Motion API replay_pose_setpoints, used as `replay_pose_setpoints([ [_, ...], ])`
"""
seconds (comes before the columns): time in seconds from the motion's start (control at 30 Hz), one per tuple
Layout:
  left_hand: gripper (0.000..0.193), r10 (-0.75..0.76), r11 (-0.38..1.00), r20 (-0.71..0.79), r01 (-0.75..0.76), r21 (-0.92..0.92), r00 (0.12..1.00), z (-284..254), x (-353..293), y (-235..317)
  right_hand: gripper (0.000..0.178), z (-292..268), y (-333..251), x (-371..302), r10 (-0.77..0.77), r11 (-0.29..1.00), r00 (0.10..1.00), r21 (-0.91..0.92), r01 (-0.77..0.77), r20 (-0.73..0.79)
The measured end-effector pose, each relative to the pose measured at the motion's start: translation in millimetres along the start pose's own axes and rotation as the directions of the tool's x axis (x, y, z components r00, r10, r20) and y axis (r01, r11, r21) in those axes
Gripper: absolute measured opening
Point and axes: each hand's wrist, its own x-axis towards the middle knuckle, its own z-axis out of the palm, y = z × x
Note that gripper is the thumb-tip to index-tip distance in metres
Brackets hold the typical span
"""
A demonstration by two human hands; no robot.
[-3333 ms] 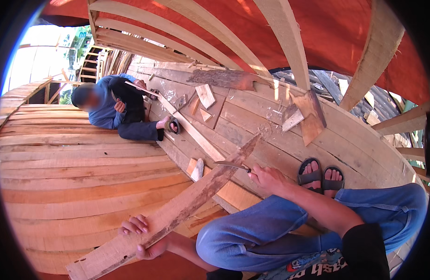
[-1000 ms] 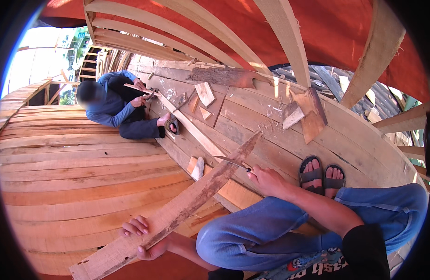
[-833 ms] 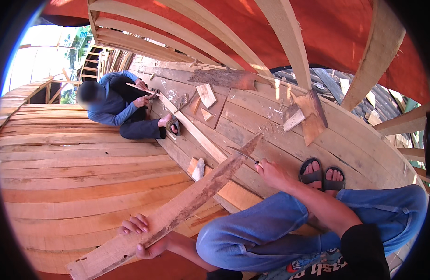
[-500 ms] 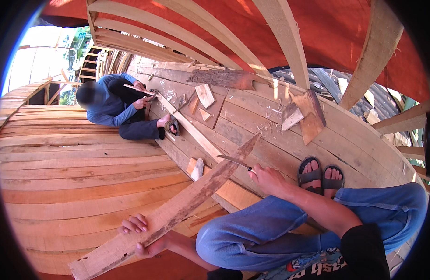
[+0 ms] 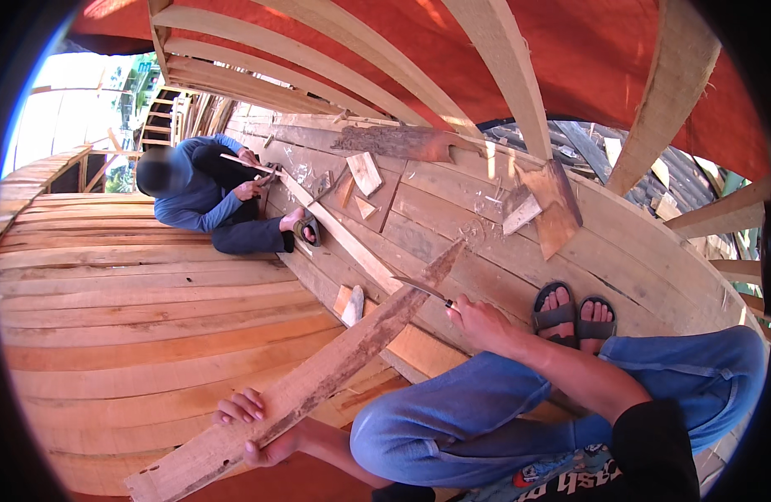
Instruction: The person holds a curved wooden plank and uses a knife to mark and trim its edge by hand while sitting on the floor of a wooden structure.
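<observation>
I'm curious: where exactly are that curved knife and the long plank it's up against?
Curved knife (image 5: 423, 288): head view, middle of its blade.
Long plank (image 5: 318, 371): head view, middle of its broad face.

Daylight was bright, highlights clipped upper left.
Background opening (image 5: 63, 100) blew out white; sun flecks hit red tarp (image 5: 586, 75) and plank floor (image 5: 440, 201). Rim went black, straight edges bowed. Co-worker's head (image 5: 158, 171) sat under a blur patch; near field looked sharp.

Co-worker's head (image 5: 163, 172) blurred, knife handle (image 5: 449, 304) mostly hidden, shirt (image 5: 656, 448) cut off below
</observation>
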Motion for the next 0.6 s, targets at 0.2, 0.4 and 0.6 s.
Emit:
replay_pose_setpoints([
  [0.2, 0.042, 0.001, 1.0, 0.016, -0.001, -0.004, 1.0, 2, 2, -1, 0.039, -4, 7, 10, 0.045, 0.999, 0.999, 0.001, -0.045, -0.006],
  [0.4, 0.042, 0.002, 1.0, 0.008, -0.002, -0.016, 1.0, 4, 1, -5, 0.042, -3, 32, 20, 0.047, 0.999, 0.997, -0.005, -0.047, -0.068],
  [0.6, 0.042, 0.014, 1.0, -0.037, -0.014, -0.001, 0.999, 1, -1, -1, 0.043, 1, 9, 3, -0.03, 0.999, 1.0, 0.039, 0.029, 0.008],
])
